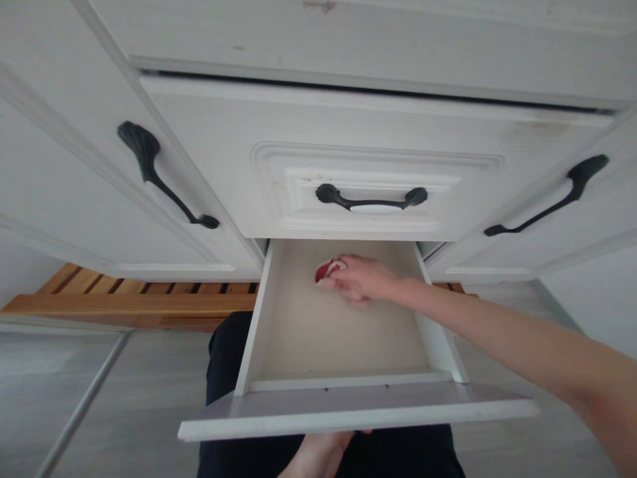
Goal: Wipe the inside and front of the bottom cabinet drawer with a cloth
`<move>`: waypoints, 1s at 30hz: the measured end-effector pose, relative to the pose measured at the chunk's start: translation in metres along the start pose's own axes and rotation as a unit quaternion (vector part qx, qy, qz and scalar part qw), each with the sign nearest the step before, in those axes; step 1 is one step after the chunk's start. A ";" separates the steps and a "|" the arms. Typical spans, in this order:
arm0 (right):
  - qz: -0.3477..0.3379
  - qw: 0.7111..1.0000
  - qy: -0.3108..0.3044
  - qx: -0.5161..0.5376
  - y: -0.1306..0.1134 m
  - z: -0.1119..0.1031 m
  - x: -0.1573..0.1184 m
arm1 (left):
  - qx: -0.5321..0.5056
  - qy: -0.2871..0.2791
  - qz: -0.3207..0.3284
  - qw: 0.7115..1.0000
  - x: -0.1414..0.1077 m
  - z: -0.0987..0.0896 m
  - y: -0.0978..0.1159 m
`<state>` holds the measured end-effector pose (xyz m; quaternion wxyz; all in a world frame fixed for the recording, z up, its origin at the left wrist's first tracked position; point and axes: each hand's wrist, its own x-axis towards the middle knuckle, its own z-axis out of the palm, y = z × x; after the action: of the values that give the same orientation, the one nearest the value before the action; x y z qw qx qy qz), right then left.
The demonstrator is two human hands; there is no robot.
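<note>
My right hand (365,277) reaches into the pulled-out white drawer (298,332). Its fingers are closed around a crumpled red and white cloth (328,271), pressed against the drawer's pale bottom towards the back. The hand is slightly blurred by motion. Below the drawer front (358,415), my left hand (323,455) shows only in part. It is at the lower edge of that front, with its fingers mostly hidden behind it, so I cannot make out how they are bent.
Above is a shut drawer with a dark handle (373,199). Cabinet doors with dark handles (166,182) (547,199) flank it. A slatted wooden rack (149,299) lies under the cabinet on the left. My legs in dark trousers (226,358) are under the drawer, above a grey floor (149,398).
</note>
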<state>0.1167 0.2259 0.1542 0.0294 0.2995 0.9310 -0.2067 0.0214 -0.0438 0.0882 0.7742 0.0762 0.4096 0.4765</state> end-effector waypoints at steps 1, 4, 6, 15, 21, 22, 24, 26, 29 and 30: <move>0.037 0.999 0.037 -0.006 0.011 -0.008 0.007 | 0.002 0.002 -0.003 1.000 0.000 0.000 0.000; 0.095 0.991 0.097 0.012 0.038 -0.020 0.021 | 0.011 0.000 -0.009 1.000 0.001 0.001 0.000; 0.100 0.991 0.092 -0.009 0.047 -0.015 0.023 | 0.015 0.000 -0.011 1.000 0.002 0.000 0.000; 0.023 0.987 -0.028 -0.157 0.033 0.013 -0.023 | 0.020 0.000 -0.018 1.000 0.006 -0.004 -0.009; -0.108 0.985 -0.133 0.039 -0.020 0.029 -0.083 | 0.011 0.009 0.002 1.000 0.005 0.000 -0.005; -0.114 0.979 -0.149 0.079 -0.026 0.031 -0.091 | 0.008 0.013 0.001 1.000 0.004 0.001 -0.003; -0.124 0.965 -0.182 0.145 -0.032 0.030 -0.099 | 0.009 0.026 -0.002 1.000 0.004 0.003 -0.001; -0.127 0.953 -0.211 0.175 -0.027 0.021 -0.095 | 0.016 0.032 -0.004 0.999 0.003 0.005 0.000; -0.098 0.976 -0.166 0.100 -0.005 -0.004 -0.073 | 0.026 0.021 -0.006 0.999 0.002 0.003 0.001; -0.065 0.990 -0.115 0.054 0.005 -0.014 -0.062 | 0.029 0.014 -0.006 0.999 0.001 0.002 0.000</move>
<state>0.1715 0.2008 0.1763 0.1061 0.2138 0.9264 -0.2911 0.0226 -0.0420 0.0887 0.7686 0.0894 0.4349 0.4606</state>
